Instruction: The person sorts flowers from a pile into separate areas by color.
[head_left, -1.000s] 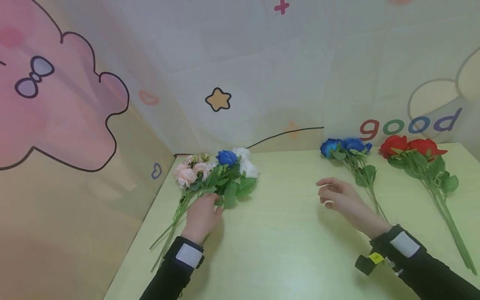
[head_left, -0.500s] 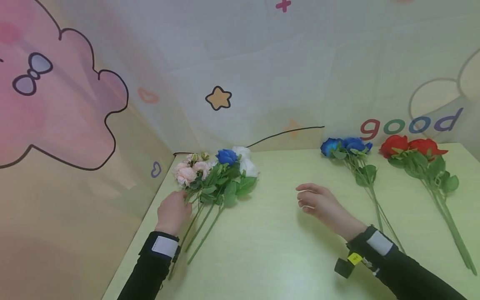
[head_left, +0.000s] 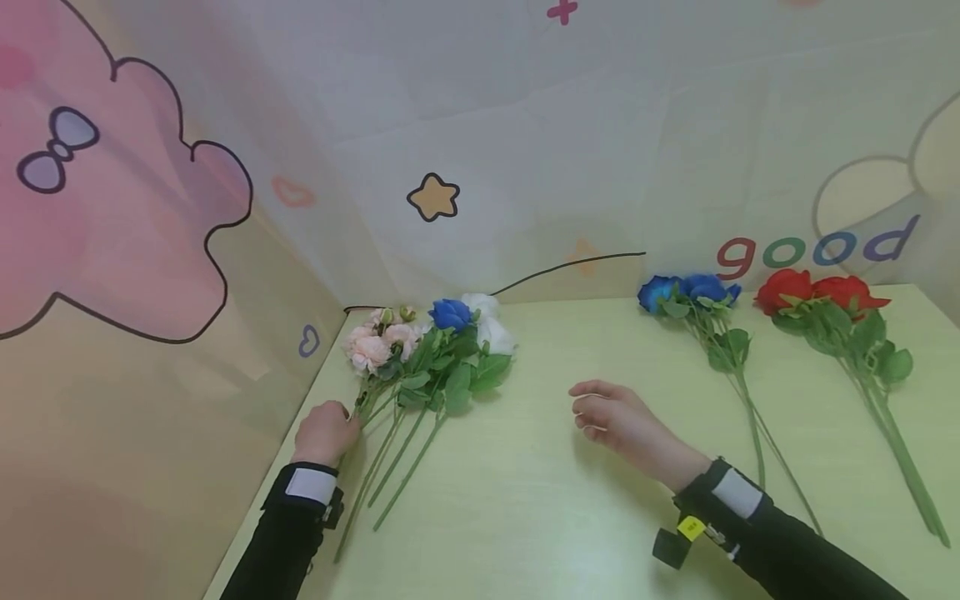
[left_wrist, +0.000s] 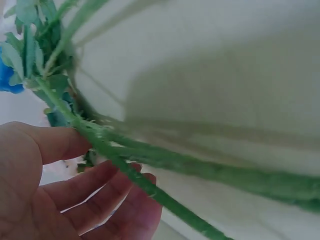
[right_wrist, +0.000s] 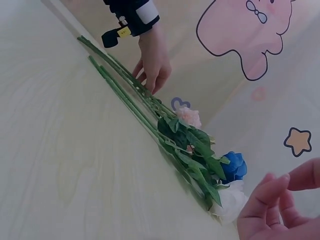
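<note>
Lying at the left of my head view, by the table's far left corner, a spray of pale pink, ruffled, fabric-looking flowers has its heads towards the back and its slim green stems trailing forward. The person's left hand grips those stems below the leaves; through the left wrist view I see the thumb on one side and the fingers bent round the other.

Crowded against the pink heads, on their right, are a single deep blue rose-like bloom and a puffy white bloom, with broad green leaves spread below them and bare stems slanting towards the lower left.

Right of the frame's centre, the person's right hand hangs over the pale yellow-green table, released, its fingers loosely bent around nothing.

Farther out, at the right, I have two blue rose-like flowers and, beside them, two large red rose-like flowers, their stems slanting down towards the lower right.

Behind everything rises a light printed cloth backdrop: a pink cartoon figure at upper left, an orange star at upper centre, coloured letters "good" at right.
</note>
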